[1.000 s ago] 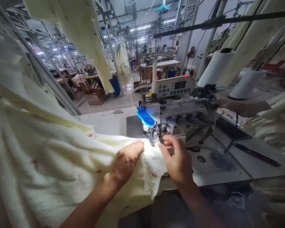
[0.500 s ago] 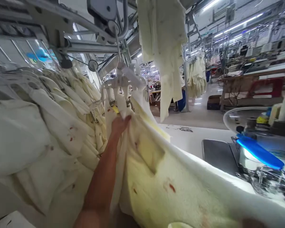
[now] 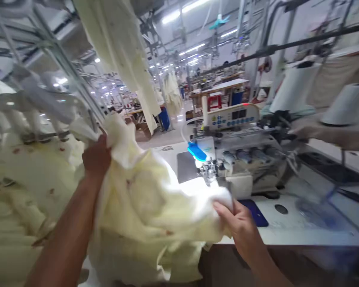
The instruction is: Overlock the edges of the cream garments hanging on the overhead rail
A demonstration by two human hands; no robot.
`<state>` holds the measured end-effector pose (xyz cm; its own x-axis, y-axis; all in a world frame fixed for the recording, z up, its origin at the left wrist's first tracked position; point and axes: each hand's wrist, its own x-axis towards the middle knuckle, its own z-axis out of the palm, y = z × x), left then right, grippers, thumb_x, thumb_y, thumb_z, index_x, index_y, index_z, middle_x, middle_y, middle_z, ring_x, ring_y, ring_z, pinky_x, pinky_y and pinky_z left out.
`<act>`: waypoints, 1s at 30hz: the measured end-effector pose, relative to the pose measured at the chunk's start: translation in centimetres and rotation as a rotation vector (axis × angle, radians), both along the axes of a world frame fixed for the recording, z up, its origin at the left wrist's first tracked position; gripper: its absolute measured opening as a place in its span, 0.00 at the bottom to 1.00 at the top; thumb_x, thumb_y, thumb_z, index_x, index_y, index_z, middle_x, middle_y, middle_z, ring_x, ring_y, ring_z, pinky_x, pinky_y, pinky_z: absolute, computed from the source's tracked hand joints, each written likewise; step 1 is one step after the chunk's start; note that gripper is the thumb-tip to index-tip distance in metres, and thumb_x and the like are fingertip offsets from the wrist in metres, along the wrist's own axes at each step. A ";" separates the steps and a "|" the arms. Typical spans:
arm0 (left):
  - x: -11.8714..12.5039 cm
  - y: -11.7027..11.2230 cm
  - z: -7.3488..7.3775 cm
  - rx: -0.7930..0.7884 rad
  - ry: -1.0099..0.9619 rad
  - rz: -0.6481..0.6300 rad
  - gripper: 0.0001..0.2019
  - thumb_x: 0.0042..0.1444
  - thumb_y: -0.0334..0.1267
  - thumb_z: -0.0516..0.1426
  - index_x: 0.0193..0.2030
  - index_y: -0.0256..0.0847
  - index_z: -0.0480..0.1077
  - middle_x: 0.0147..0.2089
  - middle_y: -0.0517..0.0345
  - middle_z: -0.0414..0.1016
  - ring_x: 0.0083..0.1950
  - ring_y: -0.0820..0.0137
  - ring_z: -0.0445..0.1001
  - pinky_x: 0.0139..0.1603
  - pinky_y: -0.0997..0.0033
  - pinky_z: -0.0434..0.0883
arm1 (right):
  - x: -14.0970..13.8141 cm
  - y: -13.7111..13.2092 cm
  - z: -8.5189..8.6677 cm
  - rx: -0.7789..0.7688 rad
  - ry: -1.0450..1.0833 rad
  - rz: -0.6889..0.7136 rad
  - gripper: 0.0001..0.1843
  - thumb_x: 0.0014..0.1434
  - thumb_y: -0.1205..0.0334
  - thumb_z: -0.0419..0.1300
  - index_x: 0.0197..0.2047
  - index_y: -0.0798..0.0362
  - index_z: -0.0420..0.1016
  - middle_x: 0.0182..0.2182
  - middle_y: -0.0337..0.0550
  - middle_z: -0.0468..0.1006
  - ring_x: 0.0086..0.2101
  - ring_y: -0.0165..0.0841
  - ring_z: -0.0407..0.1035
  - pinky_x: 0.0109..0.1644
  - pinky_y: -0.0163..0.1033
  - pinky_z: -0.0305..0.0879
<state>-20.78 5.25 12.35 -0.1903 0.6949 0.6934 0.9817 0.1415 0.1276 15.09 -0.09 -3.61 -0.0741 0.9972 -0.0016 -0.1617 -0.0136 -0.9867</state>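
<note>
A pale yellow piece of fabric (image 3: 146, 191) with small reddish-brown marks stretches between my two hands. My left hand (image 3: 97, 157) is closed on its upper left part, just right of the hanger clips (image 3: 60, 131). At the fabric's right edge my right hand (image 3: 242, 223) grips it between thumb and fingers, in front of the sewing machine (image 3: 245, 159). Bright light from the machine falls on the cloth near the needle area. Lower folds of the fabric hang past the table's front edge. Motion blurs parts of the view.
More pale fabric pieces (image 3: 24, 183) hang on the left, and another hangs overhead (image 3: 119, 52). The white sewing table (image 3: 299, 227) carries a blue flap (image 3: 196, 151) on the machine. White thread cones (image 3: 296, 87) stand at the right. Other workstations fill the background.
My view has swung right, bringing the sewing machine toward the middle. My left hand has moved away from below the hanger clips with the fabric. My right hand now shows clearly, gripping the fabric's right edge.
</note>
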 end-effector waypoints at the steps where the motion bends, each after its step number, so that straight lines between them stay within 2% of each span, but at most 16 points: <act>1: 0.7 0.7 -2.0 -0.049 0.007 0.004 0.17 0.60 0.37 0.48 0.51 0.28 0.67 0.43 0.40 0.74 0.54 0.46 0.68 0.51 0.38 0.63 | 0.0 0.0 -0.2 0.006 -0.019 0.026 0.20 0.50 0.45 0.63 0.34 0.55 0.74 0.26 0.43 0.74 0.28 0.38 0.69 0.28 0.36 0.65; 3: 3.1 1.5 -5.0 -0.109 0.016 0.030 0.16 0.56 0.38 0.53 0.46 0.25 0.69 0.45 0.32 0.72 0.55 0.41 0.66 0.52 0.34 0.61 | -0.4 0.2 -0.7 0.061 -0.044 0.053 0.18 0.54 0.47 0.60 0.35 0.55 0.74 0.29 0.43 0.74 0.33 0.39 0.69 0.33 0.36 0.67; 4: 4.8 1.5 -6.1 -0.103 0.022 0.019 0.17 0.55 0.39 0.55 0.46 0.26 0.68 0.49 0.30 0.70 0.57 0.41 0.64 0.55 0.36 0.60 | -0.7 0.3 -0.9 0.102 -0.065 0.037 0.18 0.56 0.47 0.58 0.33 0.55 0.73 0.28 0.43 0.73 0.33 0.38 0.69 0.34 0.35 0.66; 5: 6.9 1.3 -7.0 -0.098 0.015 -0.038 0.18 0.55 0.40 0.55 0.48 0.27 0.67 0.53 0.30 0.68 0.60 0.43 0.61 0.58 0.39 0.59 | -1.0 0.3 -1.0 0.140 -0.091 0.012 0.18 0.57 0.47 0.57 0.31 0.55 0.72 0.26 0.42 0.72 0.32 0.36 0.68 0.33 0.34 0.65; 6: 9.3 0.8 -7.8 -0.092 0.021 -0.099 0.19 0.57 0.41 0.54 0.51 0.31 0.65 0.55 0.35 0.66 0.62 0.49 0.60 0.61 0.46 0.59 | -1.3 0.3 -1.1 0.172 -0.120 -0.014 0.19 0.59 0.47 0.56 0.29 0.55 0.70 0.25 0.41 0.70 0.30 0.34 0.66 0.31 0.33 0.63; 7: 11.6 0.1 -8.5 -0.073 -0.051 -0.318 0.18 0.60 0.41 0.51 0.53 0.33 0.64 0.55 0.39 0.67 0.61 0.56 0.61 0.61 0.53 0.61 | -1.4 0.3 -1.0 0.202 -0.148 -0.028 0.20 0.60 0.47 0.55 0.27 0.56 0.69 0.23 0.39 0.69 0.27 0.32 0.63 0.28 0.32 0.60; 8: 13.9 -0.6 -9.2 -0.194 -0.108 -0.597 0.18 0.64 0.40 0.46 0.57 0.36 0.61 0.57 0.42 0.66 0.61 0.61 0.63 0.60 0.59 0.63 | -1.4 0.2 -0.9 0.230 -0.173 -0.031 0.21 0.60 0.47 0.55 0.26 0.56 0.68 0.21 0.38 0.67 0.24 0.30 0.61 0.26 0.31 0.57; 9: 15.8 -1.3 -9.8 -0.298 -0.126 -0.801 0.17 0.65 0.41 0.44 0.56 0.39 0.62 0.54 0.46 0.68 0.58 0.64 0.65 0.58 0.62 0.65 | -1.3 0.1 -0.7 0.255 -0.195 -0.027 0.21 0.61 0.47 0.54 0.26 0.56 0.68 0.20 0.37 0.66 0.23 0.29 0.59 0.25 0.31 0.56; 11: 18.5 -2.4 -10.7 -0.422 -0.139 -0.977 0.15 0.66 0.41 0.42 0.44 0.40 0.67 0.42 0.52 0.71 0.45 0.67 0.69 0.48 0.66 0.68 | -1.0 -0.1 -0.3 0.278 -0.220 -0.009 0.20 0.62 0.48 0.53 0.28 0.55 0.70 0.21 0.37 0.66 0.23 0.29 0.59 0.26 0.30 0.55; 13: 19.5 -2.7 -11.3 -0.458 -0.165 -0.944 0.16 0.66 0.42 0.43 0.32 0.39 0.65 0.30 0.58 0.67 0.33 0.71 0.65 0.36 0.71 0.65 | -0.6 -0.2 -0.1 0.248 -0.230 -0.008 0.18 0.62 0.49 0.53 0.32 0.55 0.71 0.23 0.37 0.69 0.25 0.30 0.62 0.27 0.30 0.57; 16: 19.8 -1.8 -11.8 -0.412 -0.277 -0.835 0.16 0.66 0.42 0.44 0.29 0.39 0.61 0.26 0.62 0.60 0.26 0.74 0.58 0.29 0.73 0.59 | -0.4 0.5 -0.4 0.200 -0.262 -0.055 0.18 0.62 0.49 0.53 0.30 0.54 0.69 0.24 0.38 0.70 0.27 0.31 0.64 0.29 0.30 0.58; 18: 20.0 -0.5 -12.1 -0.398 -0.317 -0.780 0.15 0.65 0.42 0.44 0.29 0.39 0.61 0.25 0.63 0.59 0.25 0.75 0.57 0.29 0.74 0.57 | -0.5 1.5 -0.7 0.211 -0.327 -0.145 0.18 0.61 0.48 0.52 0.31 0.54 0.68 0.21 0.36 0.67 0.23 0.29 0.61 0.26 0.31 0.56; 21: 20.4 1.4 -12.3 -0.485 -0.323 -0.731 0.15 0.64 0.44 0.46 0.27 0.40 0.60 0.25 0.63 0.61 0.26 0.75 0.58 0.30 0.73 0.57 | -0.5 2.9 -1.0 0.211 -0.458 -0.270 0.15 0.59 0.49 0.54 0.40 0.53 0.67 0.15 0.31 0.61 0.18 0.28 0.55 0.22 0.32 0.50; 23: 20.3 1.9 -12.2 -0.558 -0.322 -0.732 0.13 0.62 0.43 0.49 0.28 0.40 0.60 0.25 0.64 0.63 0.26 0.74 0.60 0.30 0.73 0.57 | -0.5 3.1 -1.1 0.161 -0.478 -0.257 0.15 0.57 0.50 0.55 0.41 0.52 0.63 0.13 0.29 0.61 0.16 0.28 0.53 0.21 0.32 0.48; 27: 19.7 0.9 -11.9 -0.649 -0.299 -0.745 0.11 0.62 0.39 0.47 0.29 0.41 0.59 0.26 0.64 0.65 0.26 0.73 0.62 0.28 0.73 0.56 | -0.7 1.6 -1.3 0.018 -0.286 -0.151 0.16 0.58 0.49 0.54 0.42 0.50 0.57 0.15 0.31 0.66 0.16 0.29 0.55 0.20 0.31 0.49; 30: 19.6 -0.2 -12.0 -0.671 -0.209 -0.729 0.11 0.64 0.38 0.44 0.30 0.41 0.57 0.27 0.63 0.66 0.27 0.73 0.64 0.29 0.72 0.56 | -0.7 0.3 -1.6 0.029 -0.234 -0.135 0.15 0.60 0.49 0.51 0.43 0.51 0.57 0.14 0.29 0.60 0.16 0.28 0.51 0.20 0.32 0.47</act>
<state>-1.15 5.08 0.35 0.3636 0.9240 0.1180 0.8243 -0.3782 0.4212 14.35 0.25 -5.19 0.0587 0.9979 0.0257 0.0727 0.0214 -0.9971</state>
